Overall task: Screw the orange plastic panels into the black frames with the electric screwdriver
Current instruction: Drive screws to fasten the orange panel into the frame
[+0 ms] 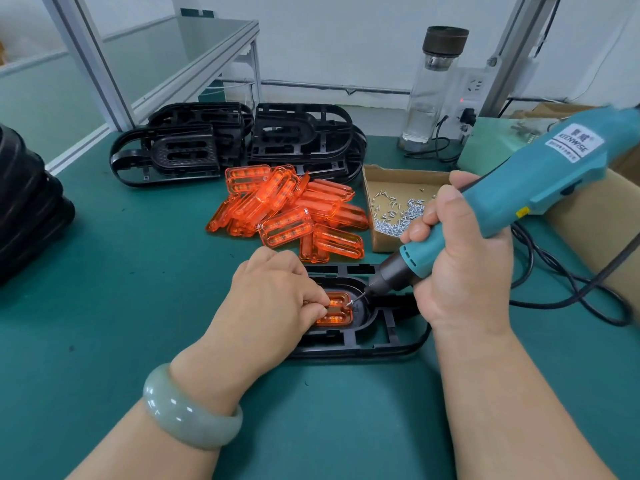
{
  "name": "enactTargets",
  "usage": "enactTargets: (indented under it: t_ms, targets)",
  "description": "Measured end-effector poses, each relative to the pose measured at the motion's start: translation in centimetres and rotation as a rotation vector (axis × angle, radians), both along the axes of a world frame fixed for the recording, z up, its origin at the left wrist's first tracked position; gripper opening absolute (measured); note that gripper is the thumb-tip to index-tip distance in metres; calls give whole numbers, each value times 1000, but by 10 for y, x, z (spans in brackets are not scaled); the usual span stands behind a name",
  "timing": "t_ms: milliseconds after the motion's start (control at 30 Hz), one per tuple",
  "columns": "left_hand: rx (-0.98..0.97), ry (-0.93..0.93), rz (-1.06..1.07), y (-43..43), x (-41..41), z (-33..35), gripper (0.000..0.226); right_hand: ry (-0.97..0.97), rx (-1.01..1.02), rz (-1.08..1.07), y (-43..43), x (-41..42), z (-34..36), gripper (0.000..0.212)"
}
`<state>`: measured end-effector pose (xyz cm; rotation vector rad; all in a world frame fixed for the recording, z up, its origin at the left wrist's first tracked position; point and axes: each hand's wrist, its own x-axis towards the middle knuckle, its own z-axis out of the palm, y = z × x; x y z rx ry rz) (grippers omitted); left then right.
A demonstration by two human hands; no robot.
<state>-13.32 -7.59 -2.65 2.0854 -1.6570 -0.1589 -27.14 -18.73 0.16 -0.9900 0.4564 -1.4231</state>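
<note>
Gripping electric screwdriver [540,178], right hand [460,258]; left hand [273,296], fingers curled, pins orange panel [337,315], lower centre; slanted bit [358,296] could skid onto fingertips.

1. The left hand [273,299], lower centre, lay knuckles-up, curled fingertips pressing the orange panel [337,315].
2. The right hand [457,268], centre right, gripped the electric screwdriver [519,192] in a fist, thumb uppermost.
</note>
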Motion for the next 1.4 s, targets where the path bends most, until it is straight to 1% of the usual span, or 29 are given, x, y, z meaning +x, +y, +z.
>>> enactTargets:
  t_ms: [133, 267, 400, 500, 733, 800, 967, 1133, 1267, 1400]
  targets:
    - [29, -74, 9, 0, -2, 0, 15, 45, -63, 15, 3, 0, 3, 13]
    - [26, -156, -28, 1, -3, 2, 16, 109, -158, 32, 5, 1, 5, 16]
    - [58, -90, -51, 0, -5, 5, 19, 163, -271, 87, 10, 7, 9, 20]
    - [78, -126, -41, 0, -6, 6, 21, 212, -320, 130, 13, 16, 14, 21]
    - [41, -48, -54, 0, -5, 5, 18, 380, -387, 385, 15, 33, 25, 24]
    - [26, -23, -53, 1, -5, 5, 17, 370, -380, 417, 14, 33, 25, 24]
    - [39, -22, -53, -1, -6, 5, 19, 247, -303, 379, 7, 27, 20, 24]
    - [63, 11, -63, -1, -4, 4, 19, 199, -344, 406, 5, 23, 15, 25]
    - [54, 43, -55, -2, -4, 5, 18, 192, -364, 410, 5, 23, 15, 25]
    - [41, 69, -43, -1, -5, 4, 16, 208, -327, 413, 5, 25, 17, 27]
